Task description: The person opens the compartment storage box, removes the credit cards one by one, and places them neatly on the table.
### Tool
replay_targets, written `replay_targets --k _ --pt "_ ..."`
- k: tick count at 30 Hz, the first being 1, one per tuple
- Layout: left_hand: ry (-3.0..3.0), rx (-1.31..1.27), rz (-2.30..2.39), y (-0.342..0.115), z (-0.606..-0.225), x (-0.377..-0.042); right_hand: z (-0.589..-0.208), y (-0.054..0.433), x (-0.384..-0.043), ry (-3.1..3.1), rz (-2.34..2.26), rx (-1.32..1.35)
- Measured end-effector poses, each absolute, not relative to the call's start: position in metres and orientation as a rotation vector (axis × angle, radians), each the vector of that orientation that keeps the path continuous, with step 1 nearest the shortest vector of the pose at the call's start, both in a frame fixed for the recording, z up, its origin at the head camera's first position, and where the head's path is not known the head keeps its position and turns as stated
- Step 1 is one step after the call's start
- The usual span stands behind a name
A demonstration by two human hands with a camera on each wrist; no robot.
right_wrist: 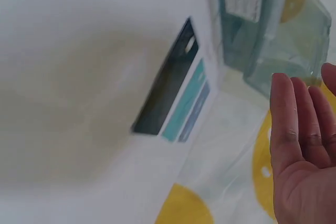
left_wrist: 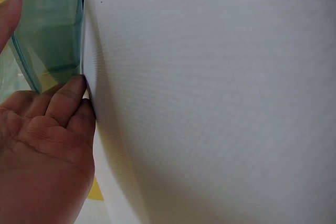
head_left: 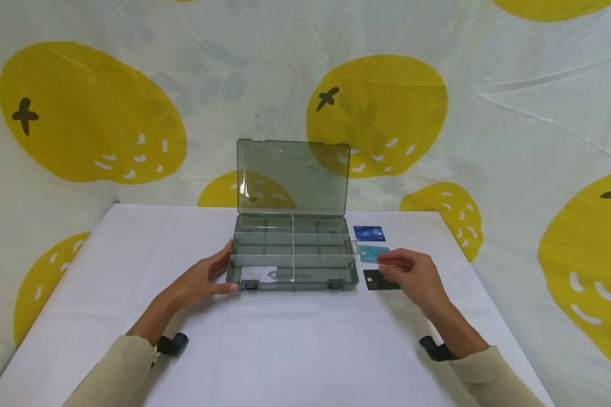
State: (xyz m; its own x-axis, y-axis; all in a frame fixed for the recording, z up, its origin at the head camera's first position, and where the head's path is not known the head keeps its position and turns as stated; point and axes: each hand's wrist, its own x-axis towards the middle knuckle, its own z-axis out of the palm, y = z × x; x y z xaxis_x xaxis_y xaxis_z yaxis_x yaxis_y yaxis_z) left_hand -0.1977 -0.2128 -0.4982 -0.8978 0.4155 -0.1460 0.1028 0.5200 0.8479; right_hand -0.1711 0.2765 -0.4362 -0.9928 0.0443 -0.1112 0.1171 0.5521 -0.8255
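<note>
A translucent grey-green compartment box (head_left: 265, 286) stands with its lid (head_left: 292, 178) raised. My left hand (head_left: 203, 280) holds its front left corner, thumb at the front and fingers along the left wall. In the left wrist view those fingers (left_wrist: 65, 100) touch the wall. A white card (head_left: 258, 275) lies in the front left compartment. Right of the box lie a blue card (head_left: 369, 233), a teal card (head_left: 370, 254) and a black card (head_left: 379, 280). Above the teal and black cards is my right hand (head_left: 412, 274), its fingers straight and holding nothing, partly covering both.
Dividers split the box into several compartments. A white label (right_wrist: 242, 3) is on its right wall. White cloth (head_left: 285, 350) covers the table, and a curtain with yellow fruit prints (head_left: 377, 113) hangs behind it. A dark camera is strapped to each wrist.
</note>
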Motion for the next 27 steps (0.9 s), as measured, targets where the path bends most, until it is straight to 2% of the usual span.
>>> replay_targets --k 11,27 --pt "2.437 0.448 1.324 -0.213 -0.499 -0.198 -0.43 0.229 -0.171 2.568 -1.613 -0.145" --pt "2.43 0.448 1.334 -0.213 -0.499 -0.197 -0.419 0.151 -0.179 2.379 -1.648 -0.256"
